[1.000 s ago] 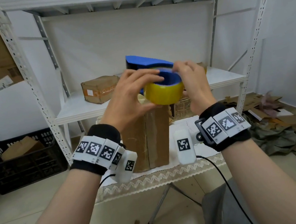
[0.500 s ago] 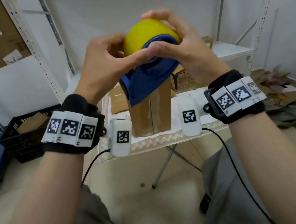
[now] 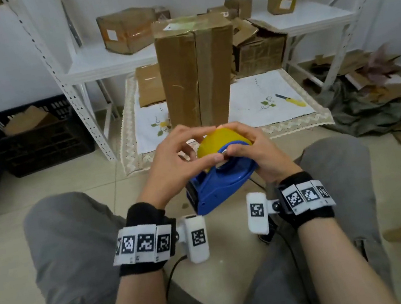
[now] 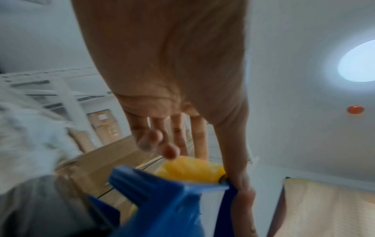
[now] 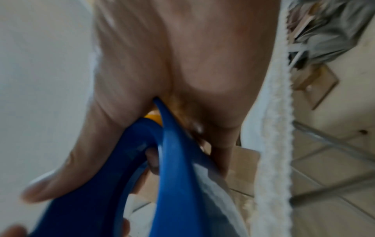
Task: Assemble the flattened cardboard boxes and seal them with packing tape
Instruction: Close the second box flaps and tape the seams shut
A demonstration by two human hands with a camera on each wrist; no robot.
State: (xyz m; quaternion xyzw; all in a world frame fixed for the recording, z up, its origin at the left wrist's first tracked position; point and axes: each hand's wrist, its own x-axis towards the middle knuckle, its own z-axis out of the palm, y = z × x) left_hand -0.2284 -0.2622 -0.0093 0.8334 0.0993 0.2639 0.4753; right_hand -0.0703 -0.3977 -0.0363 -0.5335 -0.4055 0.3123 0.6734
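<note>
Seen from the head, both hands hold a blue tape dispenser point(image 3: 221, 182) above the lap, the left hand point(image 3: 175, 166) pinching the yellow tape roll point(image 3: 218, 139), the right hand point(image 3: 255, 153) wrapped around it. A tall taped box point(image 3: 197, 73) stands on the desk point(image 3: 278, 102) beyond. Only the right wrist view shows the thumb point(image 5: 67, 173) pressed along the dispenser's frame.

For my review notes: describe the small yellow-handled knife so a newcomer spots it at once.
Find the white embroidered tablecloth where the tall taped cardboard box stands. The knife lies flat to that box's right, beside an embroidered flower; it is the only loose tool there.
</note>
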